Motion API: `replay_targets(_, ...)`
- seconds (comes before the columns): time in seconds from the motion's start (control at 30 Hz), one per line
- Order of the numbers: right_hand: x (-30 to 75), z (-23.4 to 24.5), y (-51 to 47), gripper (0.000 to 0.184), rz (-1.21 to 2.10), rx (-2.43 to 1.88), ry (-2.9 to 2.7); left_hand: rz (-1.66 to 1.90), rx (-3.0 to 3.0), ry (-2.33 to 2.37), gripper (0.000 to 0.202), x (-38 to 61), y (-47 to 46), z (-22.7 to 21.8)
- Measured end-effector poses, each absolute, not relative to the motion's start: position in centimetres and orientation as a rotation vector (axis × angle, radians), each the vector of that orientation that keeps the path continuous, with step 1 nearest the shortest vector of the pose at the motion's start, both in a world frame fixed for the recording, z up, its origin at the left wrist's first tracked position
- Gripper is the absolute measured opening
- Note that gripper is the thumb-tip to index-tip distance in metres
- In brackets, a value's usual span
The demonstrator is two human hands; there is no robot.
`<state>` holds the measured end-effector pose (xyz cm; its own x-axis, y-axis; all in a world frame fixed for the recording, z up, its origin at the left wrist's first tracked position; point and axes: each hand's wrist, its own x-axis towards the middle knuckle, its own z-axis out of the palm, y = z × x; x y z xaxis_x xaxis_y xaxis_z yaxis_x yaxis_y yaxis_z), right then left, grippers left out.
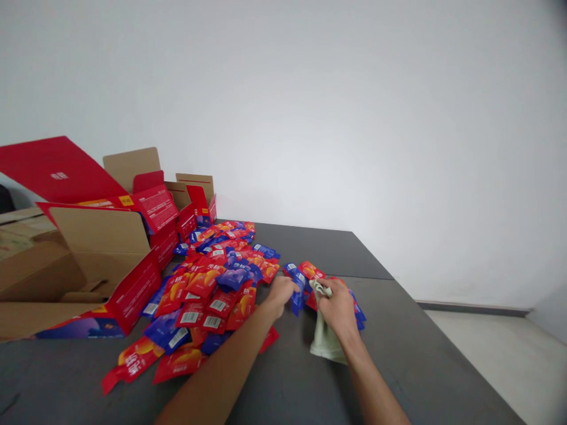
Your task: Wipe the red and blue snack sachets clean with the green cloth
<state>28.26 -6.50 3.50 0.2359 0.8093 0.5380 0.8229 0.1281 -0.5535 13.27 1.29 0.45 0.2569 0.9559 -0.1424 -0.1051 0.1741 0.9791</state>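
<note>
My left hand point(282, 292) pinches the edge of a blue packet point(297, 300), which hangs from my fingers just above the dark table. My right hand point(339, 304) is closed on a pale green cloth point(326, 341) that droops down toward the tabletop. Partly hidden behind both hands lies a small group of red and blue packets, among them a red packet point(311, 270). Left of my left forearm spreads a large pile of similar packets point(206, 280), printed with orange and purple fruit and white barcode labels.
An open red cardboard box point(137, 289) stands at the near left, its flaps raised. Further open boxes point(199, 198) line the wall behind it. The dark table point(398, 354) has its right edge beside a pale floor point(478, 342). A white wall rises behind.
</note>
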Motion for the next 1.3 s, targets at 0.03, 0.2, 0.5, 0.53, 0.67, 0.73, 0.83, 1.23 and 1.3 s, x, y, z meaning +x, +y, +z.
replay_targets(0.03,27.8,3.6,-6.3,0.034,-0.009,-1.608,-1.562,0.977,1.080,0.975,0.013,12.5,1.1,0.6)
replay_targets(0.2,24.8,4.4,-5.2,0.041,0.017,-1.389,-1.655,1.012,0.961,0.703,0.028,8.6,-0.9,1.8)
replay_targets(0.5,21.3,4.1,-5.0,0.062,-0.122,-1.152,-1.871,1.094,0.675,0.528,0.031,6.0,-2.8,1.8)
replay_targets(0.53,21.1,3.8,-5.1,0.063,-0.133,-1.143,-1.889,1.082,0.634,0.551,0.029,5.9,-2.9,2.0)
replay_targets(0.67,20.1,3.3,-6.1,0.073,-0.122,-1.169,-2.027,1.053,0.528,0.595,0.029,5.8,-2.8,2.6)
replay_targets(0.73,19.5,3.4,-6.8,0.077,-0.098,-1.177,-2.099,1.038,0.507,0.555,0.031,5.7,-2.5,2.6)
replay_targets(0.83,18.7,3.5,-7.7,0.078,-0.043,-1.111,-2.206,1.019,0.489,0.501,0.036,5.3,-1.9,2.3)
replay_targets(1.23,20.4,2.1,-6.9,0.066,-0.166,-1.201,-1.827,0.921,0.512,0.558,0.031,5.9,-2.8,1.9)
replay_targets(1.3,20.9,2.0,-6.6,0.062,-0.194,-1.217,-1.777,0.891,0.531,0.563,0.031,6.1,-3.0,1.8)
